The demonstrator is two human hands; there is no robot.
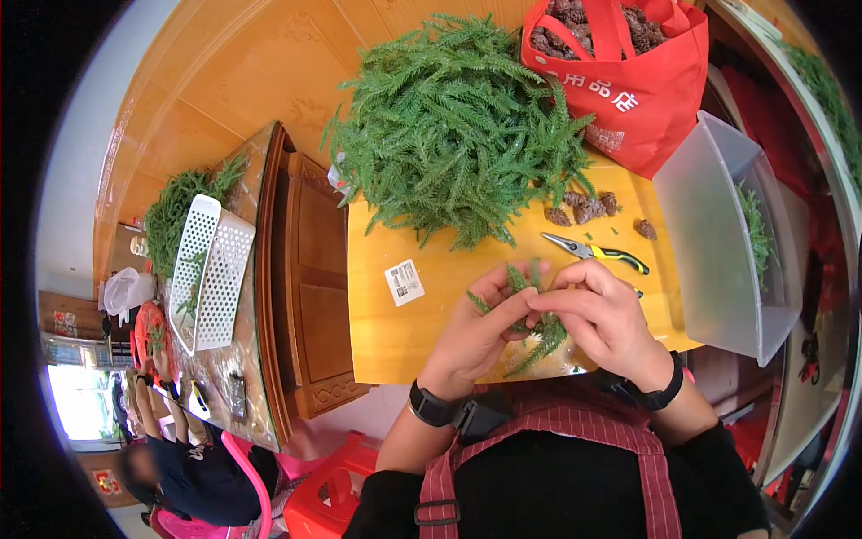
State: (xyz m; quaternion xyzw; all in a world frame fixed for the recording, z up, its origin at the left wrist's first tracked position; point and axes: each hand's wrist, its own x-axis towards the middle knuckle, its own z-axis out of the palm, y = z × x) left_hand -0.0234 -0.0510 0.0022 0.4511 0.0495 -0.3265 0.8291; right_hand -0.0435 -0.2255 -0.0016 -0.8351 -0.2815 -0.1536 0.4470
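- The small green sprig with needle-like leaves (545, 340) is held between both hands, above the near edge of the table; its soft-looking stems could bend or shed needles if squeezed too hard.
- The bare left hand (474, 334) is partly curled, thumb and fingers closed around the sprig; a loose hold here could let it twist.
- The bare right hand (603, 316) is drawn into a pinch, thumb and forefinger meeting at the sprig; whether anything else sits in that pinch is hidden, so a small part could slip out unnoticed.
- The yellow wooden tabletop (382, 337) ends just below the hands, so a dropped piece could fall off the near edge.
- The long-nosed pliers with yellow and black handles (597, 252) lie just beyond the right hand; an outward sweep could knock them, or push them toward the brown pine cones (588, 211).
- The single brown pine cone (645, 229) lies near the pliers and could roll if nudged.
- The large heaped mound of green sprigs (458, 126) spreads over the far side; pulling one stem could drag tangled neighbours along.
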